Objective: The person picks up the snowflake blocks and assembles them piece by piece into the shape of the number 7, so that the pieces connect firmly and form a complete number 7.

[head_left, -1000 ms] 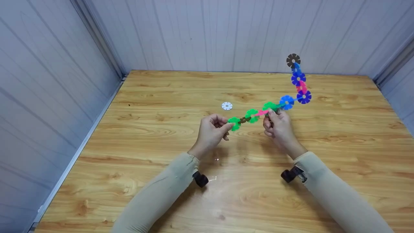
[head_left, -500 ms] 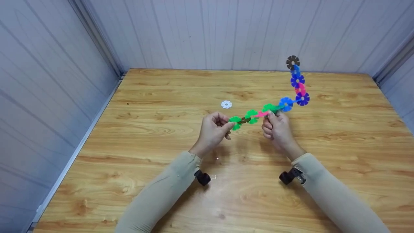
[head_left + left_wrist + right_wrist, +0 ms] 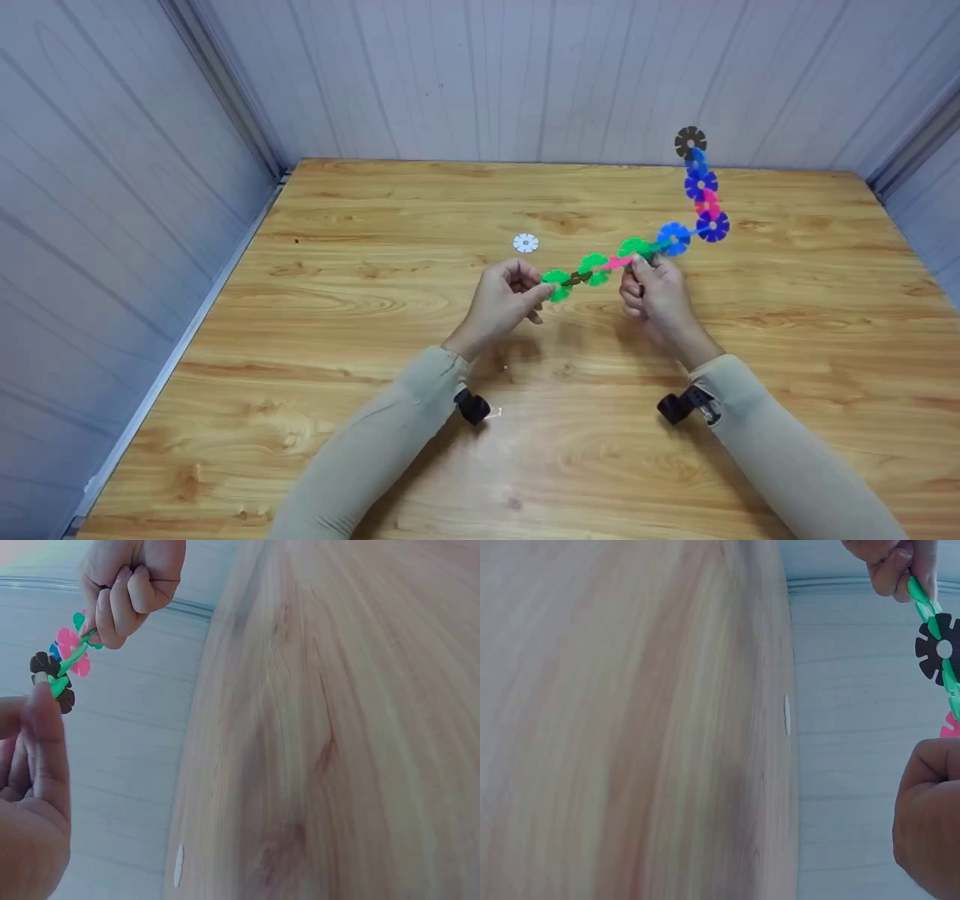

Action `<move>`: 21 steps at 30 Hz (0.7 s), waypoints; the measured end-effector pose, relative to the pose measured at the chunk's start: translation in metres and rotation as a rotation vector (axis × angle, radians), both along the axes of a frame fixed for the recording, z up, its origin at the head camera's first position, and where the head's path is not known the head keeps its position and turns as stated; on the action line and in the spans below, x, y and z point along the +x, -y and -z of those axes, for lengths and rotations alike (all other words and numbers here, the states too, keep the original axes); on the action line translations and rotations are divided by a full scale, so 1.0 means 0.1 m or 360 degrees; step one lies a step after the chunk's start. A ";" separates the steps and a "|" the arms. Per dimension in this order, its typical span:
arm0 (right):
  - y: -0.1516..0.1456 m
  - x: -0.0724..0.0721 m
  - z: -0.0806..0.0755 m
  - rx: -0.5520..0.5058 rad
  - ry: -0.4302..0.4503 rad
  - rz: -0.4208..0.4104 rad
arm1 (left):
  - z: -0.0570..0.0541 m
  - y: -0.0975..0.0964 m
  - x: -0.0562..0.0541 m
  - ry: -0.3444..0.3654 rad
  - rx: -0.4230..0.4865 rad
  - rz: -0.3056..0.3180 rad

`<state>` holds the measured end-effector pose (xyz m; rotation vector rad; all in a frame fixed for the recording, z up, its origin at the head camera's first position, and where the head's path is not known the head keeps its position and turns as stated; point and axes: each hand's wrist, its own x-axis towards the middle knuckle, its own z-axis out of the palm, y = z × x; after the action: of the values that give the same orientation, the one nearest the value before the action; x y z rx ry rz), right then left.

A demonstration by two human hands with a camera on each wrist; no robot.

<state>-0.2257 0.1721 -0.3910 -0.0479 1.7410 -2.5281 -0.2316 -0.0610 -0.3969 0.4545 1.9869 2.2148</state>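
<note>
Both hands hold up a chain of slotted, flower-shaped plastic discs above the table. My left hand [image 3: 508, 304] pinches the green disc [image 3: 556, 286] at the chain's near left end between thumb and fingers. A brown disc [image 3: 66, 699] joins that one to another green disc [image 3: 595, 269]. Farther along, my right hand [image 3: 666, 296] grips the chain by a green disc [image 3: 635, 247], beside a pink one [image 3: 616, 262]. Past it the chain bends upward through blue [image 3: 673, 238], purple [image 3: 712, 226] and pink discs to a brown disc [image 3: 690, 142] at the far end.
A single white disc [image 3: 526, 243] lies flat on the wooden table [image 3: 360, 420], beyond my left hand. Pale panel walls [image 3: 420, 82] stand behind and to the sides. A black wrist camera [image 3: 472, 407] hangs below the left sleeve.
Both hands and the chain have shifted slightly to the right. The grips look the same, and the white disc stays where it was on the table.
</note>
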 end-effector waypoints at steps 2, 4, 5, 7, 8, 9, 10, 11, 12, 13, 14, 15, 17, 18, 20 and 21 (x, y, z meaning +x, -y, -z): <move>-0.03 -0.02 0.00 0.0021 0.0009 0.0020 | 0.01 0.01 -0.03 -0.0023 -0.0080 0.0032; -0.06 -0.03 0.00 0.0041 0.0022 0.0014 | 0.01 0.05 -0.08 -0.0062 -0.0189 0.0035; -0.08 -0.04 0.00 0.0055 0.0029 0.0007 | 0.01 0.07 -0.11 -0.0075 -0.0251 0.0031; -0.11 -0.05 0.00 0.0075 0.0043 0.0000 | 0.02 0.11 -0.20 -0.0113 -0.0386 -0.0003; -0.13 -0.05 0.00 0.0084 0.0052 -0.0006 | 0.02 0.12 -0.25 -0.0124 -0.0462 -0.0026; -0.15 -0.05 -0.01 0.0088 0.0058 -0.0013 | 0.03 0.13 -0.31 -0.0110 -0.0531 -0.0056; -0.16 -0.05 -0.01 0.0087 0.0068 -0.0017 | 0.03 0.13 -0.37 -0.0094 -0.0601 -0.0078; -0.17 -0.05 -0.01 0.0091 0.0073 -0.0020 | 0.04 0.13 -0.44 -0.0083 -0.0670 -0.0097; -0.18 -0.06 -0.01 0.0092 0.0081 -0.0023 | 0.05 0.13 -0.51 -0.0070 -0.0743 -0.0118; -0.19 -0.06 -0.01 0.0091 0.0087 -0.0028 | 0.06 0.13 -0.58 -0.0055 -0.0822 -0.0133; -0.19 -0.06 0.00 0.0094 0.0090 -0.0035 | 0.06 0.12 -0.64 -0.0039 -0.0895 -0.0147; -0.19 -0.06 0.00 0.0098 0.0088 -0.0038 | 0.08 0.12 -0.71 -0.0030 -0.0971 -0.0167; -0.19 -0.06 0.00 0.0104 0.0084 -0.0049 | 0.11 0.11 -0.84 -0.0021 -0.1121 -0.0200; -0.19 -0.06 0.01 0.0101 0.0085 -0.0056 | 0.13 0.11 -0.90 -0.0013 -0.1193 -0.0218; -0.19 -0.05 0.02 0.0100 0.0082 -0.0073 | 0.17 0.10 -0.99 0.0012 -0.1318 -0.0253; -0.19 -0.05 0.02 0.0098 0.0085 -0.0082 | 0.19 0.09 -1.03 0.0015 -0.1382 -0.0268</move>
<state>-0.2307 0.1909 -0.3930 -0.0209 1.7722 -2.4158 -0.3343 -0.0703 -0.4158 0.1555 2.7619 1.1854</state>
